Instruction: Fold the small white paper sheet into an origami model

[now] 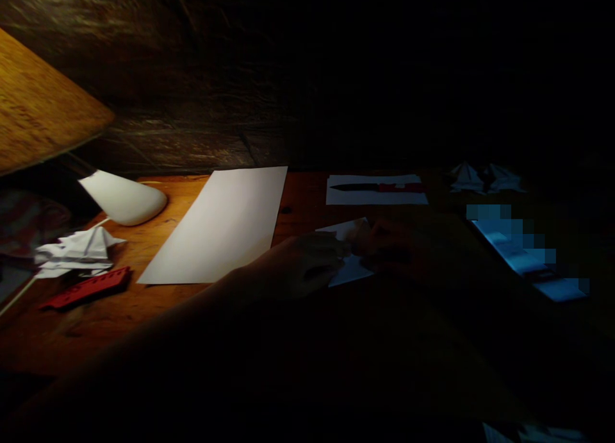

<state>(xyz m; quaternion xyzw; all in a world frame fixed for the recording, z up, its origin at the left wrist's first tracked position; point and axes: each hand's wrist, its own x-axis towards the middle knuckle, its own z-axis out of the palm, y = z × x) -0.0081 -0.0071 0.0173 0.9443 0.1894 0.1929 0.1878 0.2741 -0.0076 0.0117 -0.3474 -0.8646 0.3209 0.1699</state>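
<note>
The scene is very dark. My left hand (302, 263) rests on a small folded white paper (353, 270) in the middle of the wooden table (120, 315), its fingers curled and pressing on the paper. My right hand (398, 241) lies on the same paper from the right, fingers bent together at its edge. A large blank white sheet (223, 225) lies just left of my hands.
A white lamp head (125, 199) lights the left side. Near it lie folded paper figures (79, 250) and a red ruler (89, 288). At the back, a sheet (377, 190) bears a red-handled knife. Two more paper figures (485, 178) and a glowing screen (523, 254) sit right.
</note>
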